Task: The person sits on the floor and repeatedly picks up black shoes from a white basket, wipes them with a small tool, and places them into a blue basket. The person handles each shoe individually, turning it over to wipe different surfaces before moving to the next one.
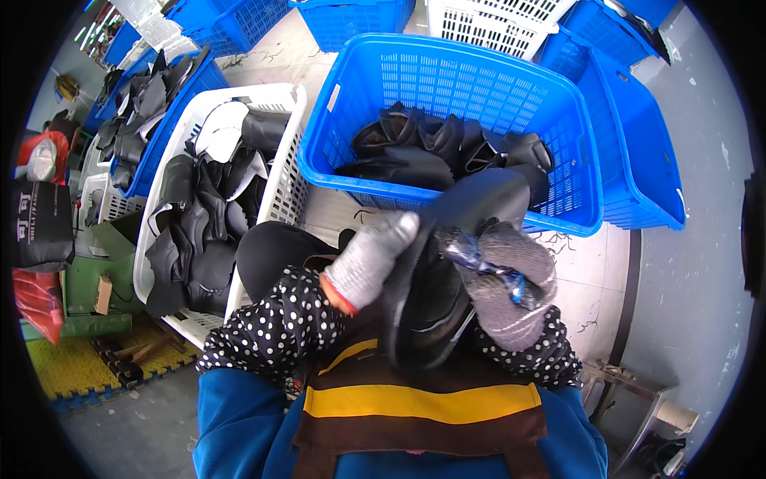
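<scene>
Both gloved hands clamp a black shoe upper (435,279) over our lap: our left hand (369,259) grips its left edge, our right hand (511,287) closes around it, holding blue-handled scissors (487,267), just before the blue basket (447,88).

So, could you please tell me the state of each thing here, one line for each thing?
Left hand in grey knit glove: gripping the black shoe upper.
Right hand in grey knit glove: holding a small blue-wrapped tool against the upper.
Black leather shoe upper: held up, curved.
Blue plastic basket: partly filled with black uppers.
White plastic basket: nearly full.
</scene>
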`<control>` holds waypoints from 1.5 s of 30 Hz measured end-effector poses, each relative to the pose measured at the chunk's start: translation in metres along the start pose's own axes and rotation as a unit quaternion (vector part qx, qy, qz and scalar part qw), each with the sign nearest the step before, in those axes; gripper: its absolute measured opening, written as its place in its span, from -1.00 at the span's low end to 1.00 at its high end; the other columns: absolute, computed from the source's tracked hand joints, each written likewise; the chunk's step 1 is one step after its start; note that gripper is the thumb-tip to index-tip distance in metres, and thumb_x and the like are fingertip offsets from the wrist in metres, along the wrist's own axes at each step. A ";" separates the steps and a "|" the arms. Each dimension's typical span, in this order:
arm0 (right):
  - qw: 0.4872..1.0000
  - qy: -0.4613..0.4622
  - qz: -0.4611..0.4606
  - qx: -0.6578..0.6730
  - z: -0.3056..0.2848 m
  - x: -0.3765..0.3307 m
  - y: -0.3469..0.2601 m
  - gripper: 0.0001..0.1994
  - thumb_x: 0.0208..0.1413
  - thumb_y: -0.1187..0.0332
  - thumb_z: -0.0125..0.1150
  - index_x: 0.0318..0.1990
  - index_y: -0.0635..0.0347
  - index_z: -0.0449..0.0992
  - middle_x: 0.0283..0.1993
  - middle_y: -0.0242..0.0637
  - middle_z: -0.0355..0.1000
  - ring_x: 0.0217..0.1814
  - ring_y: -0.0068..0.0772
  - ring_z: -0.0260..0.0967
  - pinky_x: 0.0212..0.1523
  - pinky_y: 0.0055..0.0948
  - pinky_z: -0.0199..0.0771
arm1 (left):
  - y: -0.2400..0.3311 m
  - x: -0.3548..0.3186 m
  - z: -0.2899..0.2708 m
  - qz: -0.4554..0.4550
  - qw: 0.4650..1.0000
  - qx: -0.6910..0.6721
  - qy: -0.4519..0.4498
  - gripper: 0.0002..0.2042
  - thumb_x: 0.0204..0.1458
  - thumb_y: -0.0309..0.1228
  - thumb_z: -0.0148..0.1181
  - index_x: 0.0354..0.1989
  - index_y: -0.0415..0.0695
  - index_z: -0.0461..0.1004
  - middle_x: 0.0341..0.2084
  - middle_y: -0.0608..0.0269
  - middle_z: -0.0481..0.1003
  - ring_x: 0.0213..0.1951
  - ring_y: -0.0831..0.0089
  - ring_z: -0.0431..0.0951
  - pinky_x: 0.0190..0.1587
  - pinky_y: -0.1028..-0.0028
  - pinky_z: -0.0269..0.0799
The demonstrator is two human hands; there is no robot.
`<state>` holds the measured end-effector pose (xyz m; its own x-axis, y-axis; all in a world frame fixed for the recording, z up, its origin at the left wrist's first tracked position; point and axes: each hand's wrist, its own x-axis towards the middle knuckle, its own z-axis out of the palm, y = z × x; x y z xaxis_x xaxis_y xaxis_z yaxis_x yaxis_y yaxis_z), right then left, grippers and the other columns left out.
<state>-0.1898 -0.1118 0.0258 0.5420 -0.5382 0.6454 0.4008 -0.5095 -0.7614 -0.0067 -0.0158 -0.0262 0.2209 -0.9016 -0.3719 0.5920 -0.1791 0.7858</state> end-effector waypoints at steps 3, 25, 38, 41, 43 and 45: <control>1.000 -0.022 -0.008 0.015 -0.014 0.009 0.006 -0.60 -0.02 0.51 0.55 0.02 0.23 0.60 -0.02 -0.15 0.60 -0.01 -0.26 0.61 0.05 -0.34 0.62 | 0.010 0.007 -0.011 0.112 0.993 -0.005 -0.042 -0.77 0.45 -0.31 -0.01 -0.18 -0.13 0.53 -0.32 0.49 0.52 -0.22 0.66 0.49 -0.10 0.52 0.46; 0.938 0.049 0.277 0.202 0.017 -0.023 0.023 -0.75 0.15 0.55 0.38 -0.01 0.26 0.60 -0.05 -0.12 0.60 -0.07 -0.36 0.58 -0.06 -0.38 0.62 | -0.032 -0.004 -0.043 0.241 0.964 0.038 -0.104 -0.81 0.28 -0.39 0.22 -0.13 -0.29 0.56 -0.26 0.27 0.56 -0.20 0.51 0.53 -0.03 0.51 0.45; 0.983 -0.160 0.085 0.004 0.002 -0.024 0.014 -0.63 0.02 0.45 0.50 0.03 0.13 0.64 0.02 -0.08 0.56 0.00 -0.06 0.55 0.05 -0.13 0.55 | -0.019 -0.008 -0.022 0.177 0.983 0.040 -0.038 -0.82 0.35 -0.33 0.16 -0.18 -0.22 0.53 -0.33 0.40 0.48 -0.28 0.61 0.43 -0.13 0.55 0.38; 0.978 -0.196 0.065 -0.044 0.002 -0.019 0.012 -0.56 -0.01 0.44 0.49 0.09 0.05 0.64 0.04 -0.13 0.56 0.04 -0.05 0.52 0.11 -0.06 0.49 | -0.018 -0.007 -0.022 0.160 0.986 0.040 -0.037 -0.81 0.37 -0.32 0.14 -0.17 -0.20 0.53 -0.35 0.43 0.47 -0.29 0.63 0.41 -0.14 0.55 0.38; 0.976 -0.202 0.025 -0.075 0.002 -0.015 0.010 -0.54 -0.04 0.41 0.49 0.10 0.02 0.64 0.00 -0.20 0.58 0.04 -0.11 0.52 0.09 -0.09 0.49 | -0.016 -0.006 -0.022 0.172 0.981 0.077 -0.038 -0.80 0.39 -0.31 0.11 -0.16 -0.19 0.53 -0.35 0.42 0.48 -0.28 0.63 0.42 -0.15 0.54 0.38; 0.971 -0.198 -0.010 -0.131 0.005 -0.012 0.005 -0.53 -0.08 0.34 0.52 0.08 -0.01 0.65 -0.07 -0.27 0.60 0.01 -0.18 0.52 0.11 -0.09 0.47 | -0.015 -0.005 -0.022 0.186 0.978 0.073 -0.056 -0.79 0.41 -0.31 0.07 -0.16 -0.18 0.52 -0.35 0.42 0.49 -0.27 0.64 0.43 -0.16 0.54 0.40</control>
<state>-0.1908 -0.1048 0.0145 0.7988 -0.2517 0.5465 0.2403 -0.6993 -0.6733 -0.0001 -0.0001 -0.0468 0.3089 -0.9511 0.0032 0.3672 0.1224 0.9220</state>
